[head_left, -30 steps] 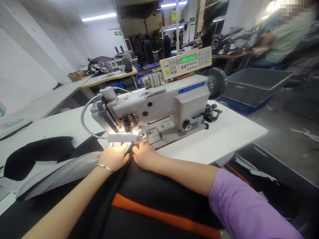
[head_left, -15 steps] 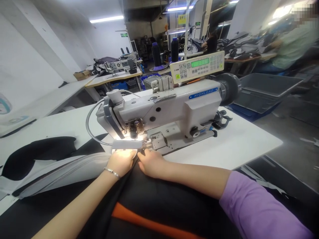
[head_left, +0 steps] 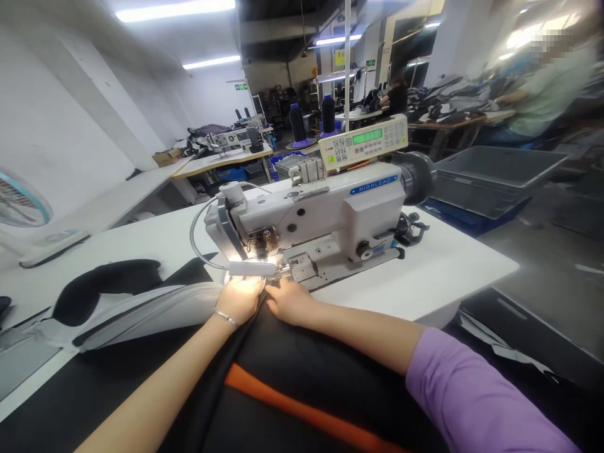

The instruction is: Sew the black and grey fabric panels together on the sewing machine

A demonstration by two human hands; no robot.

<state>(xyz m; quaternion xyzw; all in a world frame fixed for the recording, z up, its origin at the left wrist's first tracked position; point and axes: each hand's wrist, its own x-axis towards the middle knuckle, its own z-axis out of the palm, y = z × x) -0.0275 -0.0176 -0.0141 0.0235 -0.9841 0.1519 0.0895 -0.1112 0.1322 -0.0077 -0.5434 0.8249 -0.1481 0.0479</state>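
Observation:
A sewing machine [head_left: 321, 214] stands on the white table, its lamp [head_left: 251, 268] lighting the needle area. Just in front of the needle, my left hand [head_left: 241, 298] is closed on the edge of black fabric [head_left: 302, 365] that hangs over the table's front. Right beside it, my right hand [head_left: 290, 302] pinches the same fabric near the presser foot. An orange strip [head_left: 292, 406] crosses the fabric below my hands. Grey-white fabric [head_left: 155, 311] is spread to the left of my left hand. The needle tip and some of my fingertips are hidden by the lamp.
A control panel [head_left: 363, 143] and thread cones [head_left: 328, 113] stand behind the machine. Grey plastic crates [head_left: 500, 179] are to the right. A fan [head_left: 23, 201] is at the far left. One co-worker [head_left: 552, 94] sits at the back right.
The camera view has tilted up and turned slightly left, so the machine appears smaller and more of the fan shows. Both hands stay at the fabric by the needle.

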